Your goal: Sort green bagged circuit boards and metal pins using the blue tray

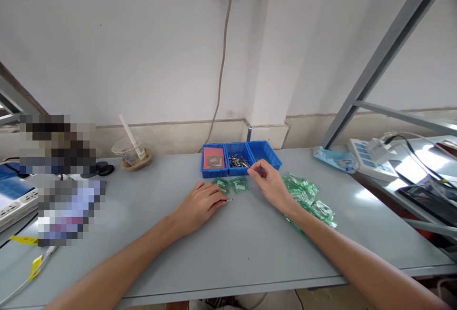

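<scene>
My left hand [202, 205] rests on the table with its fingers curled together. A small silver metal pin [229, 200] sticks out at its thumb and fingertips. Just beyond those fingers lie two small green bags, a left one [222, 185] partly behind the hand and a right one [239, 185], with small parts inside. My right hand [268, 182] hovers in front of the blue bins, thumb and forefinger pinched together; anything between them is too small to make out. Nearest to it are the middle bin [233, 145], holding many loose metal pins [238, 161], and the right-hand blue bin [264, 150].
Red card-like pieces [213, 157] fill the left bin. A heap of green plastic bags [309, 198] lies beside my right forearm. Farther right are a blue packet [335, 159] and a power strip [373, 160]. A plastic cup with a straw [129, 150] stands at the back left.
</scene>
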### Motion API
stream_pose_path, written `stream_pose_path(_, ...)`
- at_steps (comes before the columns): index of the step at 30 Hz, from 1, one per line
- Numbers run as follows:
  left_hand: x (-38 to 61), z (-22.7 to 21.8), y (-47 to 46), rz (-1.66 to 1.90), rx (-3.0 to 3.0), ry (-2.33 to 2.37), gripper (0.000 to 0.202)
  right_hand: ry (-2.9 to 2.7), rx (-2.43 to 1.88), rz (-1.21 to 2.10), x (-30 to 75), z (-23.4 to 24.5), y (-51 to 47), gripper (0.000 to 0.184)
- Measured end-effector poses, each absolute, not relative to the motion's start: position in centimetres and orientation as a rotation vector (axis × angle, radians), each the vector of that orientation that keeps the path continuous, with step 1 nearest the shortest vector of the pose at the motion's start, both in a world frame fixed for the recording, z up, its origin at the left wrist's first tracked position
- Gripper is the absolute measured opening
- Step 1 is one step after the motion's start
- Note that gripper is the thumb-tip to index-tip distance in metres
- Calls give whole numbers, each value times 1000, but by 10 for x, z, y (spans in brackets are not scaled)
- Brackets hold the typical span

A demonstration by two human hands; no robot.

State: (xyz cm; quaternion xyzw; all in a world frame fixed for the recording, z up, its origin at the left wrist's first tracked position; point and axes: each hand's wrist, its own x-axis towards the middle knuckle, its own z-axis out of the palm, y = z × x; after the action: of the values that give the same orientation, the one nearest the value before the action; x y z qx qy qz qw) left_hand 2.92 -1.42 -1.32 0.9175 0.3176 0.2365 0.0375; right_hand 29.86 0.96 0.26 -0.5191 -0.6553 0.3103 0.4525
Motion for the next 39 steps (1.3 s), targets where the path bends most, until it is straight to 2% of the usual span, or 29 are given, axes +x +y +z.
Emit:
stream_pose_path(19, 30, -13, -14, 666, 2817, 967, 21, -1589, -1338, 770, 300, 1, 13, 38)
stream_pose_path(24, 30, -11, -14, 654, 2822, 963, 22, -1467, -1321, 958, 298, 6, 12, 43)
stream_pose_path(29, 29, -13, -13, 673, 2826, 961, 25, -1292, -1232, 1221, 296, 12, 8, 39)
stream_pose_path(34, 29, -13, -14, 666, 2820, 948, 23, -1370, -1245, 1141, 298, 7, 10, 38)
stream_pose_path(39, 30, -12, -15, 682, 2818, 934, 21, -1542, -1280, 882, 298, 4, 9, 34)
